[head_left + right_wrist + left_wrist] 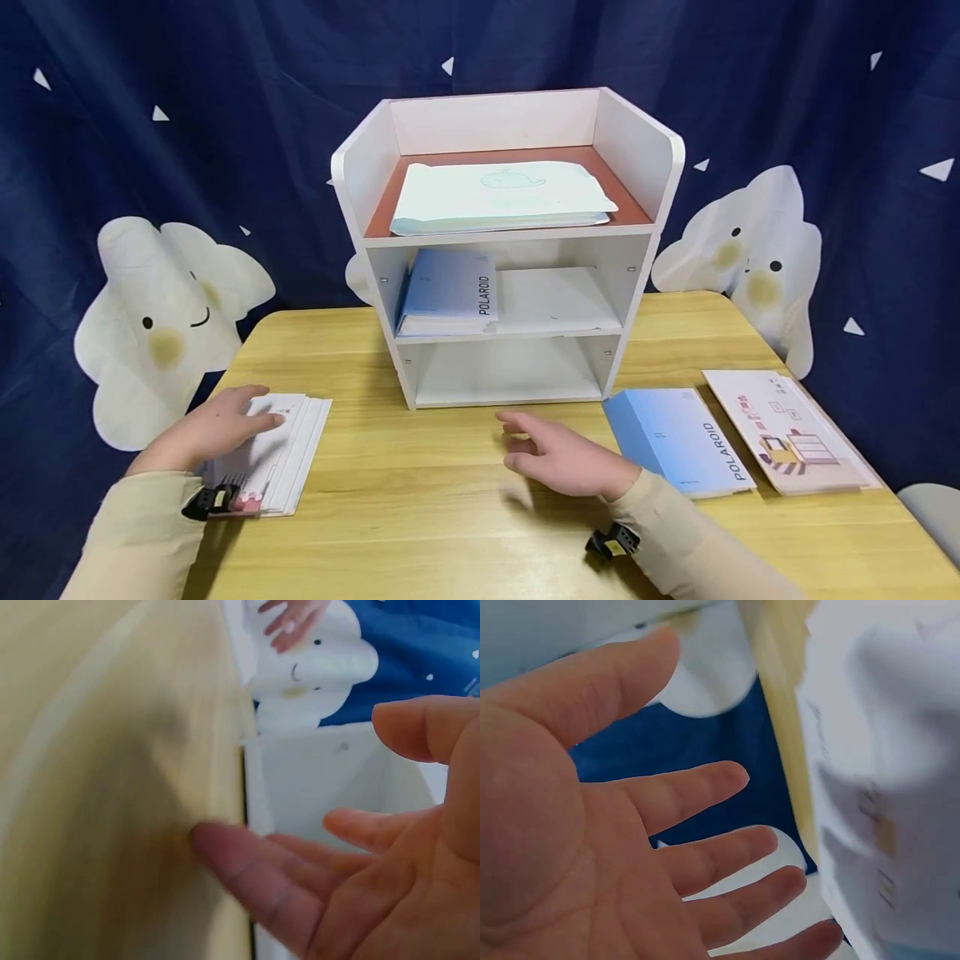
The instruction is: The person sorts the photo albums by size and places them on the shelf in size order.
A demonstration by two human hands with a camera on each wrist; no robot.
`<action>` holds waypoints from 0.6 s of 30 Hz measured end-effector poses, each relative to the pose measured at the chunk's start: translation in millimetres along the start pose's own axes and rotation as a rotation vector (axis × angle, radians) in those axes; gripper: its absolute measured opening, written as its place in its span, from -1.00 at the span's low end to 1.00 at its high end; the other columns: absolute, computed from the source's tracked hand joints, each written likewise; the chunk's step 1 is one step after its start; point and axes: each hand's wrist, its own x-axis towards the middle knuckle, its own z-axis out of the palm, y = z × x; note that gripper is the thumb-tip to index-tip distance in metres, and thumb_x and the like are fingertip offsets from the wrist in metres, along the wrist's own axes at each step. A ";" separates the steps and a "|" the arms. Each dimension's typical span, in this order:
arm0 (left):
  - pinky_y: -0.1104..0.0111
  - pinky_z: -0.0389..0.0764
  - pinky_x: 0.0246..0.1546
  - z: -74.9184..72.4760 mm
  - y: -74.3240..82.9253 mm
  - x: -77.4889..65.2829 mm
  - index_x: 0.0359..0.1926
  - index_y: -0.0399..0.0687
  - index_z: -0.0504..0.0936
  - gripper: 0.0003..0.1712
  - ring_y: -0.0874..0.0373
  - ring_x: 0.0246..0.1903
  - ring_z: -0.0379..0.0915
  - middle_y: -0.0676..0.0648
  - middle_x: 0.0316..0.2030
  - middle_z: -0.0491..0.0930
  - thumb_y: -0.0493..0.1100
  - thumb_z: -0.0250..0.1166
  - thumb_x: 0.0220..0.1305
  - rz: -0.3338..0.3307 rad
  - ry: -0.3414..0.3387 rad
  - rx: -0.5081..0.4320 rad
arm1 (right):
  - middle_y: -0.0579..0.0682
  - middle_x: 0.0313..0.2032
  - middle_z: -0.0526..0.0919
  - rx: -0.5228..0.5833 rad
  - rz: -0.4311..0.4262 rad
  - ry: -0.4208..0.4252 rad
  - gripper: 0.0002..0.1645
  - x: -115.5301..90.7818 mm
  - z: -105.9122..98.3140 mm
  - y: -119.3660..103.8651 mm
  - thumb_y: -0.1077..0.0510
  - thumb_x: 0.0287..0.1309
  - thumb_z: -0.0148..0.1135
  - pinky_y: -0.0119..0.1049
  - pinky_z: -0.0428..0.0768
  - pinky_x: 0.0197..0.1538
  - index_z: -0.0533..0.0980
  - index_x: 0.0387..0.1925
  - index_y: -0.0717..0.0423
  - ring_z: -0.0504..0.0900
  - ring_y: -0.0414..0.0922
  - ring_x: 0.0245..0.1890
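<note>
The left grip (217, 429) was wide, its fingers long and the thumb well apart, over the stack of white albums (277, 458); whether a fingertip met the top cover, I could not tell. That stack lay flat on the counter (420, 533), directly below the left grip and showing past it on the right. The right grip (562, 457) was wide too, thumb apart from lightly bent fingers, above the counter. Just to the right of the right grip, beside its sleeve, lay a blue POLAROID album (678, 437), and farther right an illustrated album (795, 433). Beyond both grips, nearer the right one, stood a white shelf unit (641, 183), carrying a whale-drawing album (502, 196) on its top level and a second blue album (450, 287) at the left of its middle compartment. Behind it, farthest from the grips, hung a dark blue curtain (225, 50)
</note>
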 end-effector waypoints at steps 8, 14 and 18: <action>-0.27 0.41 0.08 0.8 -24.5 0.3 0.36 -0.66 0.15 0.06 -0.59 0.19 0.21 -0.71 0.26 0.18 0.21 0.31 0.33 -0.111 -0.051 0.002 | 0.19 0.30 0.47 0.050 0.046 -0.009 -0.29 -3.8 -2.2 11.1 0.04 0.51 0.07 -0.22 0.65 -0.06 0.13 0.55 0.07 0.70 -0.08 -0.12; -0.29 0.37 0.10 2.8 -35.3 1.9 0.34 -0.72 0.11 0.16 -0.55 0.14 0.25 -0.72 0.22 0.19 0.21 0.40 0.22 -0.180 -0.050 0.024 | 0.22 0.31 0.46 0.073 0.051 -0.015 -0.31 -3.0 -1.8 14.2 0.03 0.52 0.05 -0.24 0.66 -0.15 0.14 0.54 0.12 0.71 -0.06 -0.35; -0.30 0.34 0.13 4.6 -38.8 4.3 0.34 -0.78 -0.01 0.28 -0.54 0.12 0.25 -0.74 0.22 0.15 0.23 0.45 0.18 -0.211 -0.073 0.019 | 0.17 0.31 0.47 0.043 0.058 -0.019 -0.31 -3.4 -1.6 16.6 0.00 0.54 0.03 -0.24 0.63 -0.06 0.15 0.53 0.14 0.71 -0.07 -0.39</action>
